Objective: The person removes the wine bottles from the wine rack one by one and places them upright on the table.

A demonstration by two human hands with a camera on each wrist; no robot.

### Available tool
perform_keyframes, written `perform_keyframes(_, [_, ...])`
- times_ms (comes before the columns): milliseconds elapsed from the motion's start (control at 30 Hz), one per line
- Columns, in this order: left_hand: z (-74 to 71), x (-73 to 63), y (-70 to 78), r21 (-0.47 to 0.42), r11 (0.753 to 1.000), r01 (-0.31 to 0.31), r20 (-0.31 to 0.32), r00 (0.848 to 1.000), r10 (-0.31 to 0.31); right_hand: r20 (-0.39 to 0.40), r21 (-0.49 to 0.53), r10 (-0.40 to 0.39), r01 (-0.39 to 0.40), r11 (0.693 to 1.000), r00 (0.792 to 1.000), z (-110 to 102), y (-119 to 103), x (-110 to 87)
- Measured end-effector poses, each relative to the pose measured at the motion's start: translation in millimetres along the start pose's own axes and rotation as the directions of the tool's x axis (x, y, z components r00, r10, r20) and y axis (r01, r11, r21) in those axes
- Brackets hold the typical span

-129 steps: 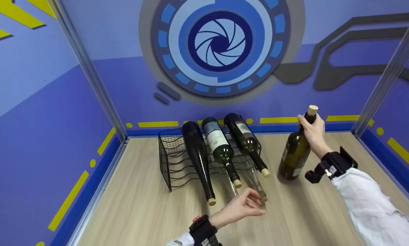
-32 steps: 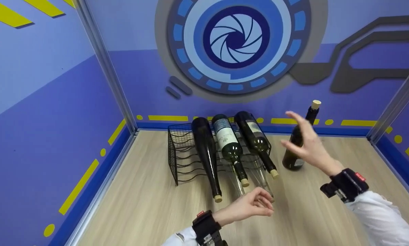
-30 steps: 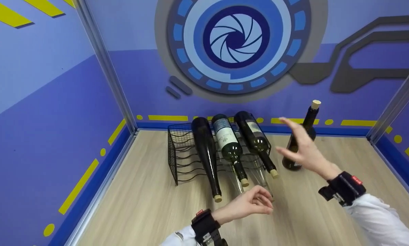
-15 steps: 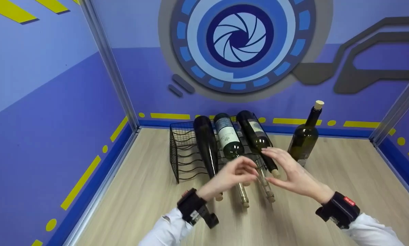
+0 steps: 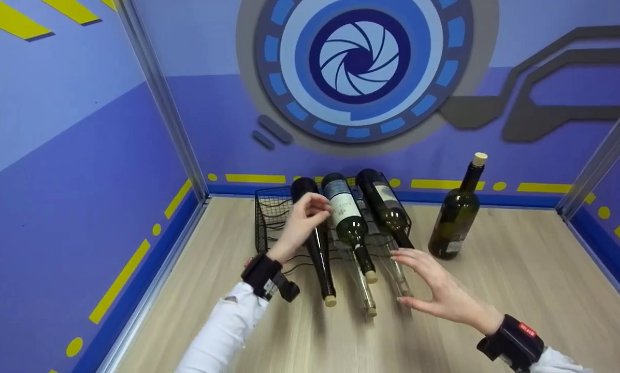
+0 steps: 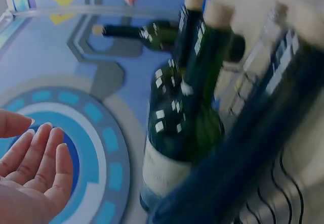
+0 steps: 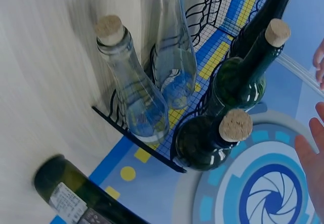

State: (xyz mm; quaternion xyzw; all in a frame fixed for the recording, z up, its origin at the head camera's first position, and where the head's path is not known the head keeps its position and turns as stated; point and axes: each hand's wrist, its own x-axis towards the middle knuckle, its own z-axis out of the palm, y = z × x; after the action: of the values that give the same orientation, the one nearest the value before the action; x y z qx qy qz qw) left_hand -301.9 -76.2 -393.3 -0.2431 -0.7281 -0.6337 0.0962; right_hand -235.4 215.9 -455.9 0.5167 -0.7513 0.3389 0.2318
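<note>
A black wire wine rack (image 5: 260, 223) holds three dark wine bottles on top: a plain one (image 5: 320, 264) at left, a white-labelled one (image 5: 347, 217) in the middle and another labelled one (image 5: 387, 202) at right. Below them lie two clear glass bottles (image 7: 136, 97), corked like the rest. My left hand (image 5: 304, 225) is over the plain bottle, fingers loosely bent around nothing; the left wrist view shows its palm bare. My right hand (image 5: 439, 285), fingers spread, hovers near the clear bottles' necks and holds nothing. A green wine bottle (image 5: 455, 223) stands upright right of the rack.
The rack stands on a wooden table (image 5: 206, 311) near the blue back wall (image 5: 196, 129). A side wall (image 5: 71, 207) rises at the left, with a metal post (image 5: 159, 98) in the corner. The rack's left slots show no bottle.
My right hand has let go of the upright green bottle and moved left and nearer to me. My left hand has moved left and away from me, over the plain bottle.
</note>
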Motion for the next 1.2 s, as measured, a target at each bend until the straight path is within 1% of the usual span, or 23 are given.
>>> perform_keyframes(100, [-14.5,9.3,-19.6,0.090,0.996,-0.011,-0.020,1.000,0.012,-0.028,0.014,-0.013,0.013,1.000,1.000,-1.3,-12.8,4.7])
perform_keyframes(200, [-27.8,15.7,-33.5,0.219,0.975,-0.031,-0.017,0.999,0.035,-0.049,0.028,-0.019,0.021,0.999,0.999,-2.1,-22.7,7.2])
perform_keyframes(267, [-35.5,18.8,-41.0,0.321,0.945,-0.062,0.012,0.998,0.061,-0.061,0.027,-0.017,0.019,0.999,0.998,-0.9,-26.1,6.0])
perform_keyframes(300, [-38.7,20.3,-44.9,0.373,0.923,-0.090,0.036,0.996,0.083,-0.065,0.028,-0.013,0.015,1.000,0.998,0.1,-27.1,4.6])
perform_keyframes(333, [-41.1,21.3,-48.3,0.427,0.895,-0.129,0.069,0.992,0.110,-0.069,0.028,-0.006,0.008,1.000,0.998,1.4,-28.2,3.1])
perform_keyframes(367, [-42.9,22.0,-51.3,0.483,0.859,-0.172,0.109,0.985,0.136,-0.073,0.034,-0.003,0.005,0.999,0.997,2.9,-29.0,1.5])
perform_keyframes(400, [-44.3,22.7,-54.3,0.543,0.809,-0.225,0.157,0.974,0.166,-0.077,0.036,-0.001,0.004,0.999,0.997,4.6,-29.7,-0.1])
perform_keyframes(433, [-45.2,23.2,-56.7,0.603,0.748,-0.277,0.208,0.960,0.188,-0.082,0.038,0.000,0.003,0.999,0.997,6.4,-30.3,-1.6])
perform_keyframes(467, [-45.8,23.8,-59.1,0.655,0.677,-0.334,0.265,0.942,0.208,-0.086,0.042,0.004,0.000,0.999,0.996,8.1,-30.9,-3.1])
perform_keyframes(533, [-46.8,25.0,-63.0,0.732,0.517,-0.445,0.385,0.895,0.226,-0.091,0.067,0.017,-0.010,0.998,0.996,11.6,-32.6,-5.2])
perform_keyframes(567, [-47.6,25.8,-64.7,0.757,0.436,-0.488,0.438,0.873,0.216,-0.095,0.077,0.020,-0.013,0.997,0.995,13.4,-33.0,-5.9])
perform_keyframes(600, [-48.5,26.9,-66.6,0.770,0.360,-0.527,0.486,0.850,0.204,-0.100,0.083,0.028,-0.019,0.996,0.995,15.1,-33.6,-6.3])
perform_keyframes(633, [-49.5,27.9,-68.1,0.776,0.296,-0.557,0.527,0.831,0.181,-0.103,0.091,0.039,-0.029,0.995,0.994,16.8,-34.2,-6.7])
perform_keyframes(700, [-51.5,30.7,-71.5,0.773,0.189,-0.605,0.590,0.796,0.136,-0.106,0.116,0.058,-0.046,0.992,0.993,20.2,-36.0,-6.7])
perform_keyframes(767, [-53.3,33.7,-75.3,0.766,0.100,-0.635,0.629,0.773,0.088,-0.109,0.130,0.064,-0.049,0.990,0.992,23.8,-37.6,-6.3])
perform_keyframes(833, [-54.6,37.2,-79.5,0.749,0.024,-0.662,0.660,0.749,0.059,-0.107,0.144,0.068,-0.052,0.988,0.992,26.8,-39.4,-5.9])
perform_keyframes(867, [-55.1,39.1,-81.6,0.739,-0.006,-0.673,0.673,0.738,0.051,-0.107,0.153,0.069,-0.052,0.987,0.992,28.1,-40.2,-5.8])
perform_keyframes(900, [-55.5,41.0,-83.6,0.730,-0.030,-0.683,0.683,0.729,0.043,-0.107,0.156,0.066,-0.049,0.987,0.992,29.2,-40.8,-5.6])
perform_keyframes(933, [-55.9,42.8,-85.5,0.723,-0.048,-0.689,0.691,0.722,0.035,-0.109,0.155,0.063,-0.046,0.987,0.992,30.1,-41.4,-5.3])
perform_keyframes(1000, [-56.5,46.6,-88.9,0.710,-0.076,-0.700,0.703,0.710,0.032,-0.110,0.162,0.065,-0.046,0.986,0.992,31.3,-42.5,-4.9])
perform_keyframes(1100, [-57.5,51.8,-92.9,0.699,-0.117,-0.705,0.712,0.702,0.018,-0.114,0.169,0.069,-0.049,0.984,0.991,32.7,-43.5,-4.5])
perform_keyframes(1167, [-58.0,54.5,-94.7,0.691,-0.130,-0.711,0.717,0.697,0.001,-0.111,0.180,0.080,-0.059,0.982,0.991,33.8,-44.4,-4.7])
perform_keyframes(1200, [-58.1,55.7,-95.3,0.687,-0.132,-0.714,0.720,0.694,-0.009,-0.112,0.182,0.083,-0.062,0.981,0.990,34.5,-44.7,-5.1])
